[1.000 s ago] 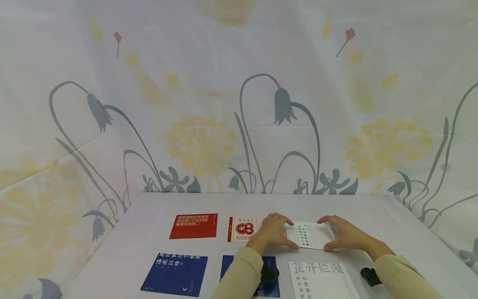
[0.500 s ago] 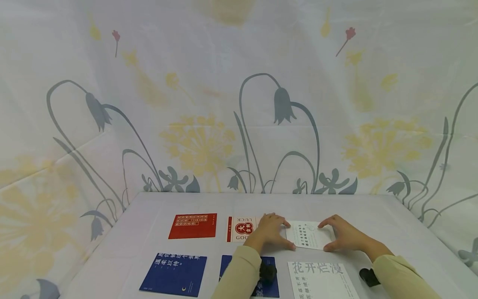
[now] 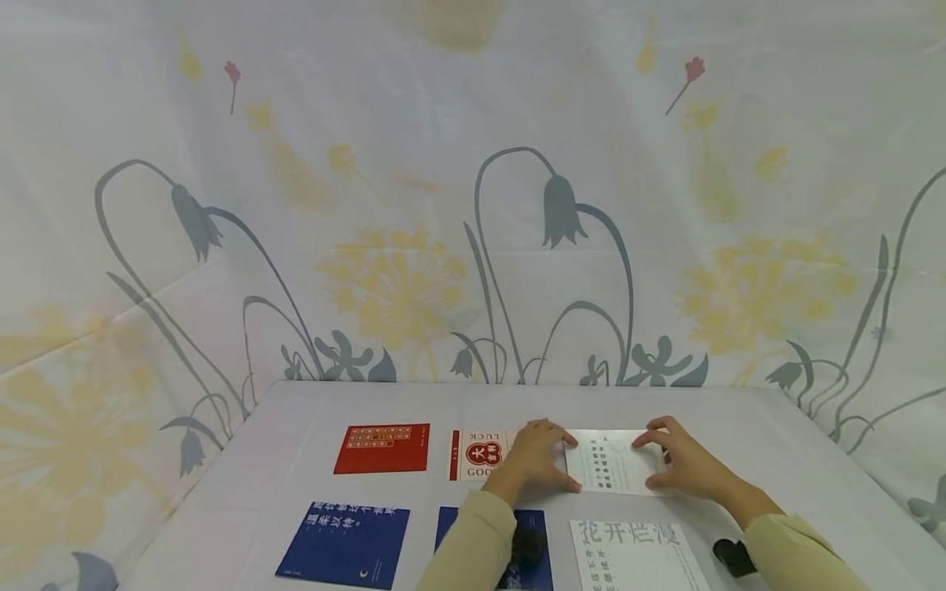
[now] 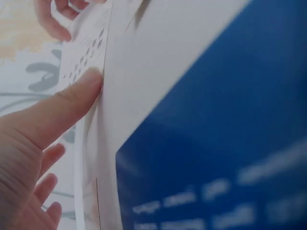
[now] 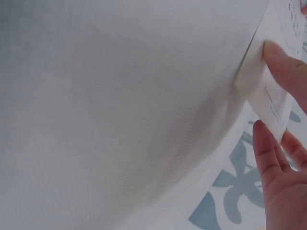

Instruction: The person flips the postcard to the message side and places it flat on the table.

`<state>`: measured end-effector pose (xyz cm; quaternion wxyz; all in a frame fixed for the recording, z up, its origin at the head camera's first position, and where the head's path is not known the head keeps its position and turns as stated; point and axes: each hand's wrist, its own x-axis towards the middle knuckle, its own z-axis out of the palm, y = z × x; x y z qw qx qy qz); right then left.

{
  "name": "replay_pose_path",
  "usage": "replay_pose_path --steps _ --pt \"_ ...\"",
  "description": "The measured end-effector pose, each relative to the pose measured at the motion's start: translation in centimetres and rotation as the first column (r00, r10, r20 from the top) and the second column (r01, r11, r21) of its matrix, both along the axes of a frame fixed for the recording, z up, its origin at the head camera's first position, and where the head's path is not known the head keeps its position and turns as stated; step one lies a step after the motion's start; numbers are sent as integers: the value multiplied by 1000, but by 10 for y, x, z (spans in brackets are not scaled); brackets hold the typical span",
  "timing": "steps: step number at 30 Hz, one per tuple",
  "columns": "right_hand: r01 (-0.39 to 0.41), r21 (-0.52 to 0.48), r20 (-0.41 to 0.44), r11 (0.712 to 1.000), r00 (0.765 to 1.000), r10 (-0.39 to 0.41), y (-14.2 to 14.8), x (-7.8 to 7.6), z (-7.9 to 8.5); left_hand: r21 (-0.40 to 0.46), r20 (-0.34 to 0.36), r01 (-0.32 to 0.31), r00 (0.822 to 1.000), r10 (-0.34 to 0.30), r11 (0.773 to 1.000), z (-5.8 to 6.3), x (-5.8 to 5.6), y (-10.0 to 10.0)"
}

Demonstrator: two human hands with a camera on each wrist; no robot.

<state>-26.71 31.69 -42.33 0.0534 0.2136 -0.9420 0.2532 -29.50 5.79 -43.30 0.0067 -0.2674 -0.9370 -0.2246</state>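
Note:
A white card [image 3: 613, 472] with small printed characters lies toward the right of the table, between the hands. My left hand [image 3: 535, 458] is at its left edge, thumb [image 4: 88, 84] touching the near edge and the other fingers loosely spread. At the card's right end my right hand [image 3: 687, 461] grips it, thumb [image 5: 283, 62] on the face and fingertips [image 5: 263, 132] at the far corner. That end looks tilted in the right wrist view. Just left, a red-and-white card [image 3: 476, 453] is partly hidden by my left hand.
A red card [image 3: 382, 448] lies at the back left, a blue card [image 3: 343, 546] in front of it. My left sleeve covers part of another blue card [image 3: 535, 542]. A larger white card [image 3: 639, 558] lies nearest me. Patterned cloth [image 3: 443, 205] hangs behind the table.
The white card's far edge now shows slightly farther back, and its right part looks shinier. My right hand's fingers have curled more and shifted slightly right. My left hand has barely moved.

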Motion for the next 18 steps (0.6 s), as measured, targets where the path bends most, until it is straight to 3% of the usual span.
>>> replay_pose_path --steps 2,4,9,14,18 --pt "13 0 -29 1000 999 -13 -1 1 0 38 2 -9 1000 9 999 -1 2 -1" --pt "40 5 -57 999 998 -40 -2 3 -1 106 47 -26 999 21 994 -1 5 -1" --pt "86 -3 -77 996 993 -86 -3 9 0 281 167 -66 986 19 958 -1 12 0" --pt "149 -39 -17 988 989 -150 -6 15 1 339 151 -48 989 -4 939 -1 13 2" --pt "171 -72 -35 983 984 -174 -4 18 -2 373 135 -48 991 -3 926 -5 12 3"
